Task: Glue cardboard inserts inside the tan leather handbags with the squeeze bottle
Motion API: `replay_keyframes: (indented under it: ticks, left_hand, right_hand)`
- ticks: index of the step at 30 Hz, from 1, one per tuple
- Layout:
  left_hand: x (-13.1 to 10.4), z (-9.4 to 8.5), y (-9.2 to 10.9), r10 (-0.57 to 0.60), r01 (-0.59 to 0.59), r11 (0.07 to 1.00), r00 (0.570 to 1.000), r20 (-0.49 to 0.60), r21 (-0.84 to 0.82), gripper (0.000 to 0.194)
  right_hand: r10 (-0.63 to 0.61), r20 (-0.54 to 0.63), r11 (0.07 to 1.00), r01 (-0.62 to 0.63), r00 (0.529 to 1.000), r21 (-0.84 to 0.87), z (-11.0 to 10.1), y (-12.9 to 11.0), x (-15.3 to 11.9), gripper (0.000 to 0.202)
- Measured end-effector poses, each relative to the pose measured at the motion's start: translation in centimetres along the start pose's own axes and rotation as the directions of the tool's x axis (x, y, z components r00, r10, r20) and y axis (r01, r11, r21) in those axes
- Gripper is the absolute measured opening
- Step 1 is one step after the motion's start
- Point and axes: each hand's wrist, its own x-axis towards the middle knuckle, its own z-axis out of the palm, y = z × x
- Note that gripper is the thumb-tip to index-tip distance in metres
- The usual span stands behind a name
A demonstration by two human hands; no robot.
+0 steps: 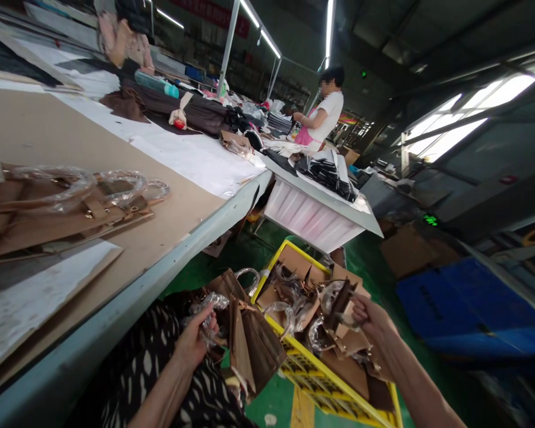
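Observation:
Brown bags with plastic-wrapped handles (256,342) hang from my left hand (198,336), whose fingers are wrapped round the handles, left of a yellow crate (312,371). Several more brown bags (294,297) fill the crate, their handles also wrapped in clear plastic. Over the crate's right side, my right hand (369,315) is closed on the handle of another brown bag (341,306). The fingertips of that hand are partly hidden by the plastic.
On the worktable (178,208) at the left lie more brown bags (71,208). Beyond the crate stands a white ribbed bin (312,214). A person (327,113) stands farther back; another is at the upper left. Blue boxes (472,303) are at the right.

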Motion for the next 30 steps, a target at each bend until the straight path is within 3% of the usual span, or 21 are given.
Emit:
replay_keyframes:
  ticks: [4, 8, 11, 15, 18, 22, 26, 30]
  left_hand:
    - [-0.4, 0.0, 0.2, -0.01, 0.01, 1.0, 1.0, 0.0, 0.008, 0.009]
    - [-1.0, 0.2, 0.3, -0.049, 0.046, 0.997, 0.998, 0.037, 0.064, 0.012]
    - [-0.8, 0.1, 0.0, -0.058, 0.055, 0.996, 0.998, 0.034, 0.076, 0.009]
    - [-0.4, -0.3, -0.3, -0.078, 0.074, 0.994, 0.996, 0.04, 0.08, 0.005]
    - [-0.6, -0.4, -0.3, -0.113, 0.103, 0.99, 0.988, 0.108, 0.093, 0.009]
    - [-1.0, -0.3, -0.1, -0.138, 0.124, 0.989, 0.972, 0.192, 0.081, 0.018]
    - [-1.1, -0.5, -0.2, -0.088, 0.065, 0.994, 0.952, 0.293, 0.088, 0.024]
    - [-0.7, -0.7, -0.7, -0.072, 0.025, 0.987, 0.953, 0.296, 0.16, 0.023]
  right_hand:
    - [0.191, 0.276, 0.981, -0.19, 0.942, -0.03, 6.7, 1.4, -2.9, 0.029]
    - [0.3, 0.515, 0.952, -0.289, 0.803, -0.103, 12.2, 3.4, -7.6, 0.03]
    - [0.336, 0.608, 0.937, -0.319, 0.719, -0.14, 14.6, 4.0, -9.9, 0.036]
    - [0.352, 0.662, 0.932, -0.314, 0.662, -0.182, 16.4, 4.2, -10.9, 0.037]
    - [0.339, 0.678, 0.939, -0.276, 0.652, -0.205, 17.7, 5.3, -11.7, 0.038]
    - [0.274, 0.671, 0.962, -0.21, 0.689, -0.176, 20.0, 7.7, -13.3, 0.041]
    - [0.201, 0.67, 0.98, -0.143, 0.715, -0.141, 21.7, 9.6, -14.7, 0.042]
    - [0.155, 0.694, 0.986, -0.072, 0.703, -0.147, 22.9, 10.3, -15.5, 0.041]
